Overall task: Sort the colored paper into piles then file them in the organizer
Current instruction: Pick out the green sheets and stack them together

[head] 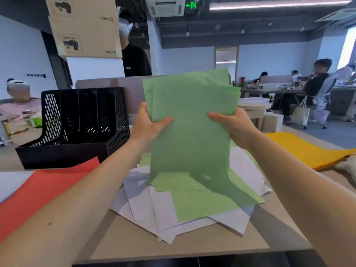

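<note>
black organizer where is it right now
In the head view the black organizer stands on the left of the table, behind the red paper and left of the raised green sheets.

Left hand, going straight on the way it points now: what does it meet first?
Probably the pinkish divider panel. The left hand, gripping the green sheets, points forward just right of the black organizer. Depth is unclear.

Ahead of you, stacked cardboard boxes rise beside a person in a black shirt. Off to your right, another person sits in a white office chair, with a tote bag near it. A green exit sign glows overhead.
</note>
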The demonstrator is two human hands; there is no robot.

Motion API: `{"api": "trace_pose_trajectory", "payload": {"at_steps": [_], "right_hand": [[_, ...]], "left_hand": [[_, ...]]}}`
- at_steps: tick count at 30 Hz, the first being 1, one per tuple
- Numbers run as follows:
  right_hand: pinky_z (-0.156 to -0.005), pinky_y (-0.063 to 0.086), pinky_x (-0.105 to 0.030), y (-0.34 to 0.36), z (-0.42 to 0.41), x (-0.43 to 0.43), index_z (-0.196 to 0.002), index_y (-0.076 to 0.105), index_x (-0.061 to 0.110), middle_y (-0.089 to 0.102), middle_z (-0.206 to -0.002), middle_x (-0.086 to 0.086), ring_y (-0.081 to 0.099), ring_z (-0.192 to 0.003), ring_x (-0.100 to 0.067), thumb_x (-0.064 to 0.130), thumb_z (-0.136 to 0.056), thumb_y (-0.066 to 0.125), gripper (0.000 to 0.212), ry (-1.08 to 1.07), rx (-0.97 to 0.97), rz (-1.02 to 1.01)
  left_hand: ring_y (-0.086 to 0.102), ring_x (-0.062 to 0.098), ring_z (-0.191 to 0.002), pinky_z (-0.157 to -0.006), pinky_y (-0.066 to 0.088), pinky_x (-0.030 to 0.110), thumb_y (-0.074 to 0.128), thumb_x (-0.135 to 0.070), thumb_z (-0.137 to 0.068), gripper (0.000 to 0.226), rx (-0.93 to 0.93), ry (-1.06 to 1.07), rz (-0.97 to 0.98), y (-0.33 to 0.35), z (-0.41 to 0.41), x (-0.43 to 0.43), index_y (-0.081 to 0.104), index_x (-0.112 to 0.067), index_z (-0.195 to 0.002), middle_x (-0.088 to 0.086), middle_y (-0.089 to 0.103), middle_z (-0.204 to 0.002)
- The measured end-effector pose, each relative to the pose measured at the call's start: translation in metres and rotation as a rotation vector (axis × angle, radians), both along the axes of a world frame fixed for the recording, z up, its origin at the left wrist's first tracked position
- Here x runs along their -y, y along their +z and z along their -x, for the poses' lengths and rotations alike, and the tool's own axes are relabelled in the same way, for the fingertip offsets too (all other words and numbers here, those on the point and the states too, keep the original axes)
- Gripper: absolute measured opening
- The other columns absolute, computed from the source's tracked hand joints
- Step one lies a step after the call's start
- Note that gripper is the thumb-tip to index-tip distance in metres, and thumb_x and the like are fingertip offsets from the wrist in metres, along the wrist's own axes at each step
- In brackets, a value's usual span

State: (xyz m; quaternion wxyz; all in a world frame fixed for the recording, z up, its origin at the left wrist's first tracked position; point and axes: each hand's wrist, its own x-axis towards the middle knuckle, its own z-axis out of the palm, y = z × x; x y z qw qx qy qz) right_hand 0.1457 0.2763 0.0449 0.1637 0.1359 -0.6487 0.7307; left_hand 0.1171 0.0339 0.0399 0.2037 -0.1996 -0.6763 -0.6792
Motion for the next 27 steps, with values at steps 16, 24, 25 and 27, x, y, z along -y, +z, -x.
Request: {"api": "trace_pose_trajectory", "payload": {"at_steps": [16,24,25,27], "right_hand": [[-0.080,0.058,-0.047,0.029,-0.006,-0.012,-0.103,0.072,0.006,0.075,-0.102,-0.014,0.072,-0.089,-0.033,0.015,-0.073,0.081,0.032,-0.014,-0.221,0.005],[-0.087,0.056,-0.053,-0.045,-0.003,-0.006,-0.092,0.075,0.011,0.076,-0.093,-0.008,0.070,-0.084,-0.026,0.010,-0.071,0.081,0.021,-0.083,-0.026,-0.032],[-0.087,0.055,-0.054,-0.047,-0.003,-0.006,-0.091,0.075,0.011,0.076,-0.092,-0.008,0.070,-0.083,-0.026,0.008,-0.074,0.079,0.018,-0.087,-0.021,-0.046],[-0.084,0.056,-0.055,-0.044,-0.003,-0.005,-0.089,0.076,0.012,0.076,-0.091,-0.008,0.070,-0.081,-0.026,0.006,-0.079,0.076,0.011,-0.119,-0.039,-0.076]], "left_hand": [[0.074,0.016,-0.087,-0.069,0.057,0.027,0.075,-0.012,-0.087,0.015,-0.339,0.073,-0.068,0.058,-0.010,-0.008,0.071,-0.007,-0.101,-0.002,0.076,-0.096],[0.074,0.019,-0.091,-0.081,0.059,0.042,0.085,-0.008,-0.073,0.034,-0.038,-0.023,-0.004,-0.022,-0.003,-0.009,0.070,-0.022,-0.099,-0.003,0.077,-0.097],[0.074,0.017,-0.089,-0.083,0.059,0.043,0.085,-0.006,-0.073,0.031,-0.003,-0.012,0.013,-0.029,-0.002,-0.007,0.071,-0.021,-0.096,-0.006,0.077,-0.093],[0.073,0.021,-0.090,-0.086,0.058,0.047,0.082,-0.005,-0.075,0.027,0.011,-0.020,0.032,-0.030,-0.001,-0.007,0.073,-0.019,-0.096,-0.004,0.077,-0.094]]}}
